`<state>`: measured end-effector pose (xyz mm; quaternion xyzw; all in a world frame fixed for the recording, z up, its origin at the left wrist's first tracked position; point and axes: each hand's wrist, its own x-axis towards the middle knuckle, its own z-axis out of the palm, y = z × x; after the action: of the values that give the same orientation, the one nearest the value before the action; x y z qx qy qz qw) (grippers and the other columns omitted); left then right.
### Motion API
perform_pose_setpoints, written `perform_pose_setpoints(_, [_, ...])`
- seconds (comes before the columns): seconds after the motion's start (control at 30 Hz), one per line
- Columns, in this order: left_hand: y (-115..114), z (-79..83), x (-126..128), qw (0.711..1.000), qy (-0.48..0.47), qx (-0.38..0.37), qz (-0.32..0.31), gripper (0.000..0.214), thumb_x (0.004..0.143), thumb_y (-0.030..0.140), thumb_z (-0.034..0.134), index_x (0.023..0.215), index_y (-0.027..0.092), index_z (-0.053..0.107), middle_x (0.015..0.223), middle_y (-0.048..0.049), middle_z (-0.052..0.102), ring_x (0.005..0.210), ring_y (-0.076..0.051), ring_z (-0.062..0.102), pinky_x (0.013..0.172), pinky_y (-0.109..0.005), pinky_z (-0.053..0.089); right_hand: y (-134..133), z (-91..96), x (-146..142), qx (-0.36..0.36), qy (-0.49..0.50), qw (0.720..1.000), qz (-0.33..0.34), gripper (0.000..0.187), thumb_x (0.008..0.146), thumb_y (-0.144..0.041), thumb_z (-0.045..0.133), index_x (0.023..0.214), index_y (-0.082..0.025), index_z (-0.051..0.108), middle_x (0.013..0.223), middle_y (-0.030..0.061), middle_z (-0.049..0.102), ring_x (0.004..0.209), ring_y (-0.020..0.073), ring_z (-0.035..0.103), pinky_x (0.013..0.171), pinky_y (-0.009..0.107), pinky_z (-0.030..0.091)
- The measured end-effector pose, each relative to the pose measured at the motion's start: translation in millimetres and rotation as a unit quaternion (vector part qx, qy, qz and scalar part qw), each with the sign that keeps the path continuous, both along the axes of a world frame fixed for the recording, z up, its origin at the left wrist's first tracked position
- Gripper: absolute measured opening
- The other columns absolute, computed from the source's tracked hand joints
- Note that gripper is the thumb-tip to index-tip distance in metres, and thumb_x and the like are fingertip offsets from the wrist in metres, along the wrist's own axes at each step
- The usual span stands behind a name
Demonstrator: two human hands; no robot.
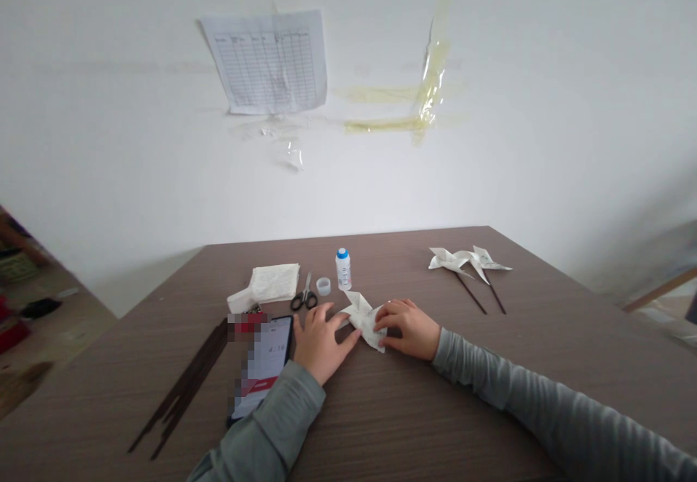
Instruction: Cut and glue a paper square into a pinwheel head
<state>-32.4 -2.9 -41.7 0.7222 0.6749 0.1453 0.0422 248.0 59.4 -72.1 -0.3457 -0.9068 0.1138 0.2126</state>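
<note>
while both hands rest on it, a folded white paper piece [363,321] sits between them in the head view, with no stick fixed in it. left hand [321,344] lies spread, fingertips on the paper's left edge; right hand [408,329] presses down, fingers loosely together. past the right hand, two finished paper pinwheels [468,260] on dark sticks [479,293]. past the left hand, steel scissors [303,295], a blue-capped plastic bottle [343,268] and a soft paper stack [266,284]. a bundle of loose thin sticks [185,387] lies further left on the wood-grain tabletop [435,409].

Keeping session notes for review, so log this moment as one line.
left hand: touching folded white paper | right hand: pressing on it | nearby: scissors, blue-capped bottle, paper pinwheels
</note>
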Motion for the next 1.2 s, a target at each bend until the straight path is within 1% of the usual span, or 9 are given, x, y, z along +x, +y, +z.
perform_pose_setpoints(0.1, [2, -1.7, -2, 1.000, -0.004, 0.009, 0.010, 0.037, 0.116, 0.043, 0.085, 0.149, 0.043, 0.101, 0.181, -0.0114, 0.082, 0.174, -0.047, 0.068, 0.153, -0.080, 0.046, -7, 6.4, -3, -0.018, -0.022, 0.999, -0.018, 0.020, 0.109, -0.037, 0.104, 0.129, -0.032, 0.102, 0.135, 0.0110, 0.095, 0.132, 0.0351, 0.086, 0.125, 0.053, 0.065])
perform_pose_setpoints(0.27, [2, -0.7, 0, 1.000, -0.006, 0.011, 0.017, 0.033, 0.119, 0.042, 0.082, 0.144, 0.041, 0.103, 0.179, -0.0117, 0.084, 0.171, -0.047, 0.070, 0.152, -0.084, 0.046, -14, 13.1, -7, -0.049, -0.033, 0.997, -0.046, 0.024, 0.110, -0.037, 0.103, 0.133, -0.034, 0.101, 0.140, 0.0114, 0.094, 0.139, 0.0378, 0.085, 0.131, 0.059, 0.062])
perform_pose_setpoints(0.5, [-1, 2.4, 7, 1.000, -0.005, -0.014, 0.006, 0.042, 0.119, 0.050, 0.082, 0.156, 0.040, 0.098, 0.185, -0.0132, 0.080, 0.178, -0.048, 0.065, 0.155, -0.088, 0.040, -12, -0.4, -14, -0.037, 0.024, 0.998, -0.049, 0.014, 0.099, -0.035, 0.112, 0.110, -0.033, 0.102, 0.119, 0.0121, 0.096, 0.121, 0.0422, 0.092, 0.125, 0.065, 0.068])
perform_pose_setpoints(0.7, [-2, 1.4, 7, 1.000, -0.005, -0.009, 0.001, 0.044, 0.117, 0.049, 0.085, 0.158, 0.038, 0.097, 0.184, -0.0159, 0.080, 0.176, -0.049, 0.066, 0.154, -0.089, 0.041, 1, -2.7, -8, -0.021, 0.064, 0.997, 0.027, 0.013, 0.098, -0.038, 0.113, 0.107, -0.038, 0.103, 0.110, 0.0082, 0.096, 0.111, 0.0381, 0.092, 0.118, 0.057, 0.071])
perform_pose_setpoints(0.83, [-3, 1.9, 7, 1.000, 0.005, -0.019, -0.005, 0.046, 0.120, 0.049, 0.082, 0.163, 0.037, 0.094, 0.186, -0.0172, 0.078, 0.180, -0.049, 0.064, 0.155, -0.091, 0.039, 8, 0.4, -4, -0.032, 0.071, 0.996, 0.051, 0.007, 0.103, -0.030, 0.104, 0.104, -0.038, 0.103, 0.111, 0.0072, 0.098, 0.110, 0.0340, 0.092, 0.122, 0.052, 0.068])
perform_pose_setpoints(0.93, [-4, 1.7, 7, 1.000, 0.006, -0.016, -0.002, 0.045, 0.120, 0.047, 0.083, 0.162, 0.039, 0.095, 0.186, -0.0157, 0.079, 0.181, -0.048, 0.064, 0.156, -0.088, 0.039, 6, 0.8, -3, -0.031, 0.072, 0.996, 0.048, 0.013, 0.106, -0.026, 0.099, 0.105, -0.038, 0.103, 0.111, 0.0079, 0.098, 0.110, 0.0345, 0.092, 0.124, 0.055, 0.068])
perform_pose_setpoints(1.0, [-4, 1.3, 7, 1.000, 0.002, -0.012, -0.001, 0.044, 0.119, 0.046, 0.083, 0.160, 0.039, 0.095, 0.186, -0.0151, 0.079, 0.180, -0.048, 0.064, 0.156, -0.088, 0.039, 3, 0.8, -4, -0.023, 0.072, 0.996, 0.041, 0.008, 0.102, -0.031, 0.105, 0.108, -0.037, 0.103, 0.113, 0.0087, 0.097, 0.112, 0.0365, 0.092, 0.124, 0.057, 0.068])
perform_pose_setpoints(1.1, [-3, 1.0, 7, 1.000, -0.007, -0.012, -0.001, 0.044, 0.118, 0.046, 0.082, 0.159, 0.038, 0.096, 0.186, -0.0165, 0.079, 0.180, -0.050, 0.063, 0.156, -0.087, 0.039, -3, 1.2, -8, -0.013, 0.056, 0.998, 0.016, 0.023, 0.094, -0.038, 0.116, 0.112, -0.033, 0.103, 0.114, 0.0105, 0.096, 0.115, 0.0397, 0.092, 0.122, 0.060, 0.069])
perform_pose_setpoints(1.2, [-3, 1.3, 7, 1.000, -0.017, -0.014, 0.002, 0.045, 0.115, 0.048, 0.083, 0.158, 0.038, 0.096, 0.184, -0.0161, 0.079, 0.177, -0.050, 0.064, 0.155, -0.086, 0.039, -6, 1.5, -11, -0.011, 0.026, 1.000, -0.003, 0.021, 0.098, -0.036, 0.114, 0.114, -0.030, 0.102, 0.115, 0.0107, 0.095, 0.116, 0.0390, 0.091, 0.123, 0.060, 0.069])
